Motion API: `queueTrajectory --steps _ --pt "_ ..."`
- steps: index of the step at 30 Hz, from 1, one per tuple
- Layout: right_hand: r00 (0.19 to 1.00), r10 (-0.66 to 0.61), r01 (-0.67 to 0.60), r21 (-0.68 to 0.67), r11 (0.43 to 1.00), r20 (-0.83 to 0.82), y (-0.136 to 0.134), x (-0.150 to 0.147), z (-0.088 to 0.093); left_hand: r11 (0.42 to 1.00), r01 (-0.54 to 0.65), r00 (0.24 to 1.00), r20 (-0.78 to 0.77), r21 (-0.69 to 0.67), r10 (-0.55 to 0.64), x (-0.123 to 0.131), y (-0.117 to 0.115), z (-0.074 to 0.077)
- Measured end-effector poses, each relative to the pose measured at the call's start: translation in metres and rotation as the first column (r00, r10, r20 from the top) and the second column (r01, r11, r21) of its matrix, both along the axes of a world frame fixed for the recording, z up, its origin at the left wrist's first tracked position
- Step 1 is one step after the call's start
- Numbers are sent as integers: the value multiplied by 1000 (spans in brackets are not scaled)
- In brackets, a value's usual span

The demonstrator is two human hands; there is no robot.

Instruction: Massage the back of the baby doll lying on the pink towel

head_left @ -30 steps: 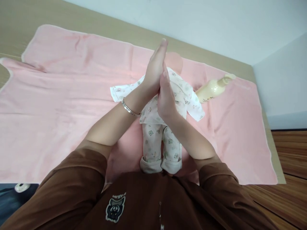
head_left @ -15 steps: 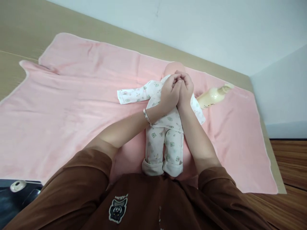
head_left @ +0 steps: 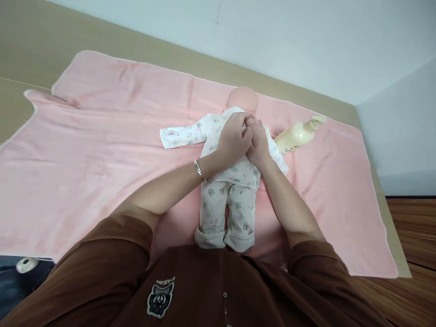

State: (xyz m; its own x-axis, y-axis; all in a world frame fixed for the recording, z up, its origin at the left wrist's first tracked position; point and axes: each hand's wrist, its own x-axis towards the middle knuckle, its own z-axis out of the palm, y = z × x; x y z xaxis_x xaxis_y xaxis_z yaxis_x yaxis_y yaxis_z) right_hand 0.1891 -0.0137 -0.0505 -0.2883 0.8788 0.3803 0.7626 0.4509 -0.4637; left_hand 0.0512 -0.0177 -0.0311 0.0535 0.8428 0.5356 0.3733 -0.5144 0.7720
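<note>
A bald baby doll [head_left: 241,170] in a white printed top and rolled-up printed trousers lies with its head away from me. The side of the head in view shows no face. My left hand [head_left: 235,140] rests on the doll's upper torso, below the head, its fingers bent and its thumb apart. Beside it, my right hand [head_left: 258,141] lies on the same spot, fingers reaching up toward the neck and touching the left hand. Nothing shows in either hand. Their palms are hidden. A pale yellow pump bottle [head_left: 296,136] leans by the doll's right-hand sleeve.
A pink blanket [head_left: 112,150] with some creases lies under the doll and bottle, over a tan table surface [head_left: 143,50]. A white wall [head_left: 272,41] stands behind it. Brown wood flooring [head_left: 415,236] shows at right. A dark item with a white oval part [head_left: 27,265] is at lower left.
My hands were cupped together, higher up near the doll's head. They have come down onto its upper torso and parted slightly, uncovering more of the head. The view has shifted a little.
</note>
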Motion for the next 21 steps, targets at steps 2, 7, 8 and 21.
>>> queueTrajectory --steps 2,7,8,21 --pt "992 -45 52 -54 997 120 0 -1 2 998 2 994 -107 56 4 -8 5 -8" --pt "960 -92 147 -195 970 266 -5 -10 26 997 -53 966 -250 48 63 -38 28 -35" --pt "954 -94 160 -218 963 284 -7 -13 32 999 -46 967 -251 23 50 -45 32 -39" --pt "965 13 5 -67 998 261 -44 -55 30 1000 -18 976 -217 -14 14 -65 33 -52"
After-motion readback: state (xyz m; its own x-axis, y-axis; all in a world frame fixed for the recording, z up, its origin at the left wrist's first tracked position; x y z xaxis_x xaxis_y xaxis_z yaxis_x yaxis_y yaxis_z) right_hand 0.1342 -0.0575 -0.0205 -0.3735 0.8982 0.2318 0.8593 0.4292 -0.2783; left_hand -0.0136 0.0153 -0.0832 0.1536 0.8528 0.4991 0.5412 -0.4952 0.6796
